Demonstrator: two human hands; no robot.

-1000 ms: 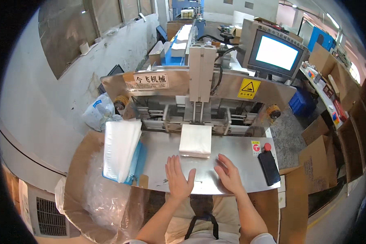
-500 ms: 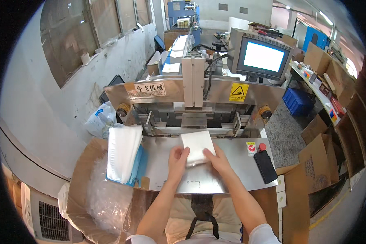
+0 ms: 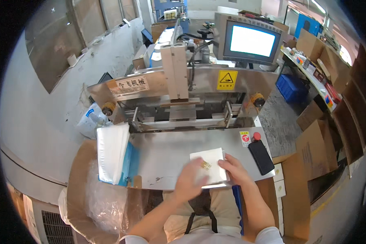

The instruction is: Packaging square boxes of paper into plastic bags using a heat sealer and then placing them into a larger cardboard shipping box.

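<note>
A flat, square white pack in clear film, with a small gold print on its face, is at the front of the steel worktop. My right hand grips its right edge, thumb on top. Over its left side is my left hand, smeared by motion, so whether its fingers press the pack cannot be made out. To the left, a stack of translucent plastic bags leans in a blue holder.
Behind the worktop stands a machine with a steel front panel and a lit monitor. A black phone-like slab and a red button sit at right. An open carton with clear film is at left.
The pack has come nearer to me and to the right, and its gold print now shows. My left hand has left its edge and moved over its face. The view has shifted.
</note>
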